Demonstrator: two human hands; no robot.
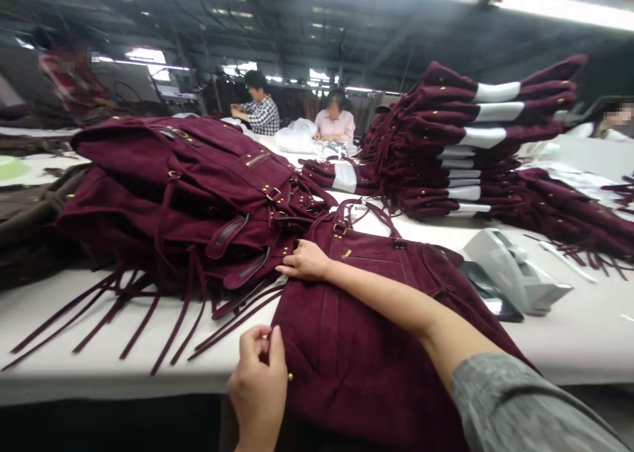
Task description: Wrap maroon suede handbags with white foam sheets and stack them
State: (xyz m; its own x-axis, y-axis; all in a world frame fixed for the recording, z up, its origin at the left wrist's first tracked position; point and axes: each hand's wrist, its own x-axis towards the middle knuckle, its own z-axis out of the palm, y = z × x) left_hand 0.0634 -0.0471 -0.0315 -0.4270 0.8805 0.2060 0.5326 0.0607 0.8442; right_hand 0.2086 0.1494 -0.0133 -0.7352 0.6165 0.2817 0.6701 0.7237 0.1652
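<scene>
A burgundy suede handbag with brass fittings lies in front of me, its lower part hanging past the table's front edge. My right hand reaches across it, fingers closed on its upper left corner beside the handles. Lower down, my left hand is curled, thumb and forefinger pinched together at the bag's left side edge. A small brass stud shows by that thumb. Just left of my right hand lies a heap of similar burgundy bags, with thin straps and tags trailing from it.
A tall stack of burgundy bags with white paper bands stands at the back right. A grey-white device and a dark flat object are right of the handbag on the white table. Several people sit or stand beyond.
</scene>
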